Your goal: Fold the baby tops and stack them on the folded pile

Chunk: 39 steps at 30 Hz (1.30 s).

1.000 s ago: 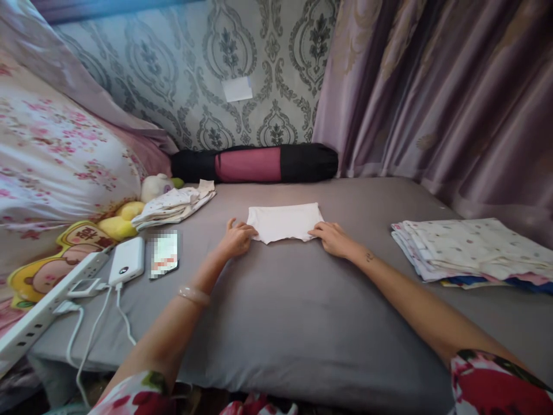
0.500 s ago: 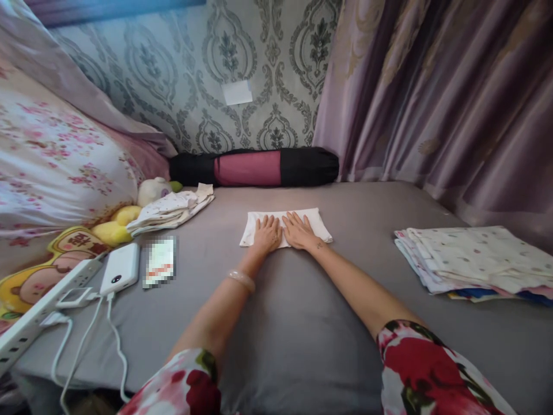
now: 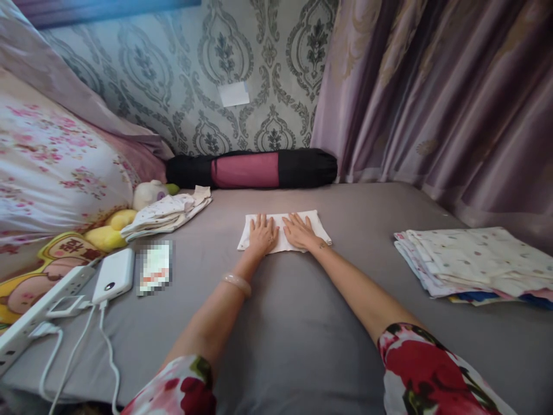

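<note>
white cloth (image 3: 280, 231) – under the fingers of 2 hands (image 3: 281, 235).

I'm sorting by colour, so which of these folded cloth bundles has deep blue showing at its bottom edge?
The right pile: deep blue peeks out beneath it. The left pile and the white cloth under the hands show none.

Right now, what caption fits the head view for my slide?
Left hand and right hand lie flat on a white cloth on a grey sheet.
</note>
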### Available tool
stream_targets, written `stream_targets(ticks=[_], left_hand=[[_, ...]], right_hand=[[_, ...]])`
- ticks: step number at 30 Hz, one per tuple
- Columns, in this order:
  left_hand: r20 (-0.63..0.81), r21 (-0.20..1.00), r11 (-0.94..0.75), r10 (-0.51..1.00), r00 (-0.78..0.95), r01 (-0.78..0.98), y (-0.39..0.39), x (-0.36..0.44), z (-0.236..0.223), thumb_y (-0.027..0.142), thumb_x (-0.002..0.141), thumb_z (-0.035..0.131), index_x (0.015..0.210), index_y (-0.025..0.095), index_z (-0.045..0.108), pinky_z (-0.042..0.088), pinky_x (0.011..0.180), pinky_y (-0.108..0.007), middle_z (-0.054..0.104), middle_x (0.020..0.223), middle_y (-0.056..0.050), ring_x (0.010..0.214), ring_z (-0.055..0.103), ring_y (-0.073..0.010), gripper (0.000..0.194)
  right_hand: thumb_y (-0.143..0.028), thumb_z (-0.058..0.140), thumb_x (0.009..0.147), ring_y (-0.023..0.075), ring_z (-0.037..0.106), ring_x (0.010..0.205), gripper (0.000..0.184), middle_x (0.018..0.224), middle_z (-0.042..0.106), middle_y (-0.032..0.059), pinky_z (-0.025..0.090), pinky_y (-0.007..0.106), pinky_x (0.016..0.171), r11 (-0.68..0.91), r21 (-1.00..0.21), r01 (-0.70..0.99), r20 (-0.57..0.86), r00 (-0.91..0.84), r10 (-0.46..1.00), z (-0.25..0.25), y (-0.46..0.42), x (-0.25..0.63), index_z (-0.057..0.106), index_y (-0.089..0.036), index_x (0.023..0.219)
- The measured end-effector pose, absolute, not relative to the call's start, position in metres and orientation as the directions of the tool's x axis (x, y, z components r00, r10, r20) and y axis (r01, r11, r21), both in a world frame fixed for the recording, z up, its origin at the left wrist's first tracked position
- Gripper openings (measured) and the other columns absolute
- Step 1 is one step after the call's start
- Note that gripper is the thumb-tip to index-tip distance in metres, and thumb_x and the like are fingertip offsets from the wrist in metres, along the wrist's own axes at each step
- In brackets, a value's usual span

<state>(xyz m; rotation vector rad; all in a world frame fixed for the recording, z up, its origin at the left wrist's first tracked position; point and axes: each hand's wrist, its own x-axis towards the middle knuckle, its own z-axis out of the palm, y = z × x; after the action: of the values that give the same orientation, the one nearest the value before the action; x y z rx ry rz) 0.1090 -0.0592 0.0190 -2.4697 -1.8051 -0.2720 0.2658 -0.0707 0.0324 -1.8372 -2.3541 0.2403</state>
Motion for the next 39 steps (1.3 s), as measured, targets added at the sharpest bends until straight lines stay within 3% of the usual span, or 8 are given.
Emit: stream_targets(ticks=[2,6,13,20,29,34,39], left_hand=[[0.214,0.048,-0.265,0.944,0.249,0.963,-0.055,0.105,0.016,0.047,0.098,0.021,0.146,0.012,0.038,0.013,0.118,-0.053,0.031,0.155,-0.017,0.146,0.02,-0.0314,0.062],[0.104,0.102,-0.238,0.968,0.228,0.966,-0.05,0.102,0.01,0.049,0.097,0.018,0.148,0.01,0.033,0.017,0.117,-0.051,0.032,0.154,-0.019,0.145,0.025,-0.0315,0.066],[0.054,0.124,-0.233,0.972,0.228,0.965,-0.048,0.101,0.011,0.051,0.097,0.017,0.15,0.009,0.028,0.017,0.117,-0.051,0.028,0.156,-0.019,0.146,0.022,-0.0312,0.068],[0.174,0.1,-0.144,0.977,0.125,0.985,-0.053,0.088,0.015,0.046,0.098,0.02,0.143,0.011,0.04,0.023,0.115,-0.052,0.035,0.153,-0.019,0.144,0.026,-0.0308,0.061],[0.106,0.105,-0.138,0.986,0.127,0.985,-0.054,0.084,0.019,0.046,0.097,0.022,0.142,0.011,0.042,0.026,0.114,-0.053,0.034,0.153,-0.019,0.143,0.029,-0.0314,0.06],[0.167,0.075,-0.18,0.972,0.166,0.981,-0.072,0.067,0.021,0.045,0.098,0.023,0.142,0.013,0.042,0.022,0.116,-0.054,0.037,0.152,-0.017,0.143,0.03,-0.0306,0.058],[0.173,0.134,-0.19,0.971,0.165,0.973,-0.085,0.044,0.014,0.043,0.098,0.023,0.143,0.016,0.041,0.026,0.115,-0.052,0.04,0.151,-0.014,0.142,0.031,-0.0287,0.054]], right_hand=[[-0.035,0.024,0.098,0.0281,0.015,0.146,0.056,0.159,0.022,0.0123,0.008,0.057,0.116,0.202,-0.205,0.958,0.052,-0.196,0.979,0.033,-0.069,0.271,0.032,-0.017,0.15],[-0.035,0.025,0.099,0.0271,0.017,0.146,0.055,0.158,0.025,0.0117,0.01,0.056,0.116,0.174,-0.194,0.966,0.023,-0.173,0.985,0.028,-0.069,0.276,0.033,-0.017,0.15],[-0.036,0.022,0.099,0.026,0.017,0.146,0.056,0.158,0.026,0.0108,0.009,0.054,0.116,0.178,-0.2,0.963,0.013,-0.179,0.984,0.026,-0.067,0.276,0.032,-0.017,0.15],[-0.038,0.021,0.098,0.0281,0.017,0.146,0.061,0.157,0.025,0.0177,0.013,0.049,0.117,-0.005,-0.21,0.978,0.073,0.021,0.997,0.02,-0.064,0.295,0.029,-0.004,0.149],[-0.039,0.021,0.098,0.0283,0.019,0.145,0.061,0.156,0.028,0.017,0.014,0.05,0.116,-0.006,-0.224,0.975,0.042,0.016,0.999,0.019,-0.061,0.299,0.033,-0.004,0.147],[-0.039,0.018,0.099,0.0269,0.017,0.146,0.062,0.157,0.026,0.0169,0.008,0.05,0.118,0.002,-0.2,0.98,0.029,0.004,1.0,0.022,-0.06,0.315,0.031,-0.004,0.148],[-0.04,0.019,0.099,0.0259,0.016,0.146,0.062,0.157,0.025,0.0163,0.009,0.05,0.118,-0.002,-0.206,0.979,-0.012,-0.001,1.0,0.022,-0.063,0.321,0.029,-0.005,0.149]])
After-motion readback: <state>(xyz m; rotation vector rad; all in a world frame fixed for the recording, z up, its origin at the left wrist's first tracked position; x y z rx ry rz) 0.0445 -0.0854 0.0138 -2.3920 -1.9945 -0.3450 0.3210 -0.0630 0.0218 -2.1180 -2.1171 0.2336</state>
